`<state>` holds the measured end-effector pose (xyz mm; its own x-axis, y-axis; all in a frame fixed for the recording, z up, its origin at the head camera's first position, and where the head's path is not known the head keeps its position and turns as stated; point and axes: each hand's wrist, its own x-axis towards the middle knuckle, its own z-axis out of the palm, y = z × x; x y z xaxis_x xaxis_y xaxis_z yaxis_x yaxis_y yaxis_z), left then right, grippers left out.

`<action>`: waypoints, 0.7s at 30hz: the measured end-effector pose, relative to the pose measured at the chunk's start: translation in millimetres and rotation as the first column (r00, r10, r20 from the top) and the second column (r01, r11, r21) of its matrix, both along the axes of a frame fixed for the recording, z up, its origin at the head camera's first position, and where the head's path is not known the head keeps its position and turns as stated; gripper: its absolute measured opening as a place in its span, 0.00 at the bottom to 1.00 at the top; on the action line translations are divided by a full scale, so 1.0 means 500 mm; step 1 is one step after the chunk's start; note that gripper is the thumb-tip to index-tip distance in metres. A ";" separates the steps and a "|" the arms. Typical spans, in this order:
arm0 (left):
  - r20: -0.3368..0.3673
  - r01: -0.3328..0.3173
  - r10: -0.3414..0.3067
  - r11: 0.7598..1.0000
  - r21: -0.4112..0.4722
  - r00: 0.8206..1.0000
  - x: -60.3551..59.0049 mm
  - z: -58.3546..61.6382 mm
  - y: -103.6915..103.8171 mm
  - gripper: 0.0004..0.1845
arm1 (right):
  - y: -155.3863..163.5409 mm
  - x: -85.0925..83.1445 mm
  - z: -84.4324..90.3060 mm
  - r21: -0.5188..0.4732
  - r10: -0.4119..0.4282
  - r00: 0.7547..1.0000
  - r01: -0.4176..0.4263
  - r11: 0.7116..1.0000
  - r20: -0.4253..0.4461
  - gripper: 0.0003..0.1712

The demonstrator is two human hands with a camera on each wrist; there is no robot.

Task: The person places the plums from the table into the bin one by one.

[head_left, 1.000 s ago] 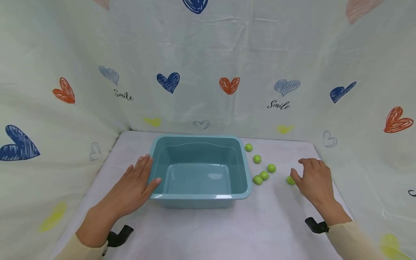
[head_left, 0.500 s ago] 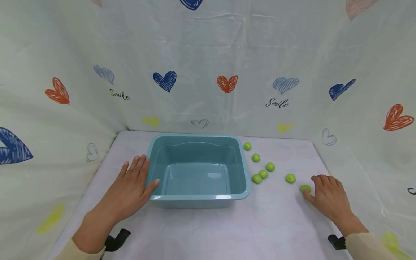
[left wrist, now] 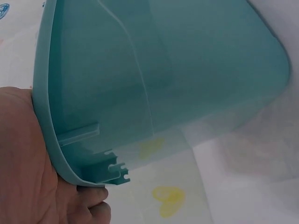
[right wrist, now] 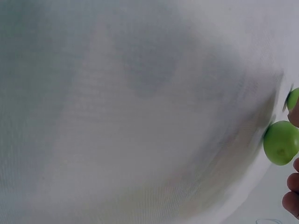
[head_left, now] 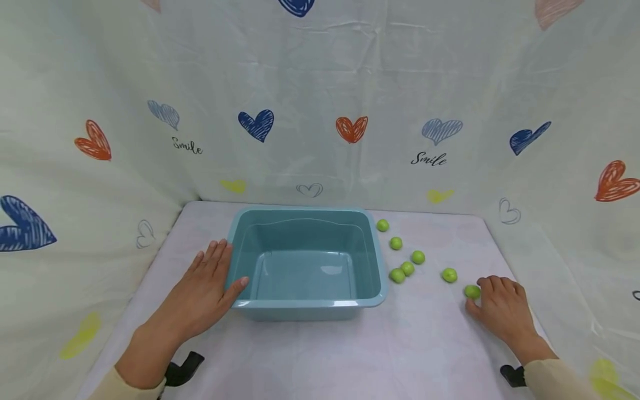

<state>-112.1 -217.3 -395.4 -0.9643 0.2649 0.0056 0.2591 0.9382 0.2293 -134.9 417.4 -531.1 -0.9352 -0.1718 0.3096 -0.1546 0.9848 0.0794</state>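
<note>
Green fruit point(head_left: 472, 291) lies in the right grip point(head_left: 504, 310)

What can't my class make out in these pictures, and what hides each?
Head view: the palm of the right hand, hidden by its own back.
Head view: part of the left rim of the blue bin, under the left hand.
Left wrist view: the bin's other end, cut off by the top edge.
Right wrist view: the fingers' grip on the lower green ball, cut off by the right edge.

The left hand point(left wrist: 35, 168) touches the rim point(left wrist: 42, 74) of a teal tub point(left wrist: 196, 60) near a yellow heart point(left wrist: 169, 199).
</note>
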 end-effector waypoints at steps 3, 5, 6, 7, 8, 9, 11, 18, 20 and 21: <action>-0.006 0.002 -0.002 1.000 0.000 1.000 0.000 0.000 0.000 0.48 | 0.002 -0.001 -0.002 0.001 0.005 1.000 -0.005 1.000 -0.005 0.30; -0.007 0.002 -0.002 1.000 0.003 1.000 0.000 0.000 0.001 0.48 | 0.003 -0.001 -0.003 0.009 0.007 1.000 -0.007 1.000 -0.005 0.30; -0.006 0.001 -0.001 1.000 0.003 1.000 0.001 0.000 0.001 0.48 | 0.004 -0.001 -0.003 0.013 0.007 1.000 -0.007 1.000 -0.006 0.31; -0.005 0.000 0.000 1.000 0.004 1.000 0.001 0.000 0.001 0.48 | 0.004 -0.002 -0.004 0.020 0.006 1.000 -0.006 1.000 -0.003 0.31; -0.002 -0.002 0.002 1.000 0.005 1.000 0.001 0.000 0.001 0.48 | 0.004 -0.002 -0.004 0.026 0.006 1.000 -0.006 1.000 -0.001 0.31; 0.000 -0.003 0.003 1.000 0.007 1.000 0.002 0.000 0.001 0.48 | 0.004 -0.003 -0.004 0.030 0.004 1.000 -0.004 1.000 0.001 0.32; 0.002 -0.005 0.005 1.000 0.008 1.000 0.002 0.001 0.001 0.48 | 0.005 -0.003 -0.005 0.038 0.000 1.000 0.000 0.999 0.006 0.32; 0.003 0.006 -0.006 1.000 0.021 1.000 0.003 0.002 -0.003 0.49 | 0.006 -0.004 -0.010 0.015 -0.031 0.999 0.030 0.999 0.045 0.32; 0.003 0.008 -0.008 1.000 0.026 1.000 0.003 0.002 -0.004 0.49 | 0.006 -0.005 -0.009 0.010 -0.046 0.997 0.045 0.999 0.064 0.32; 0.002 0.009 -0.009 1.000 0.027 1.000 0.003 0.002 -0.004 0.49 | 0.006 -0.005 -0.009 0.007 -0.051 0.996 0.051 0.999 0.068 0.32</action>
<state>-110.7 -219.5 -394.3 -0.9619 0.2730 0.0106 0.2666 0.9294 0.2553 -137.5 420.2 -535.7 -0.9616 -0.1250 0.2442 -0.1096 0.9911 0.0756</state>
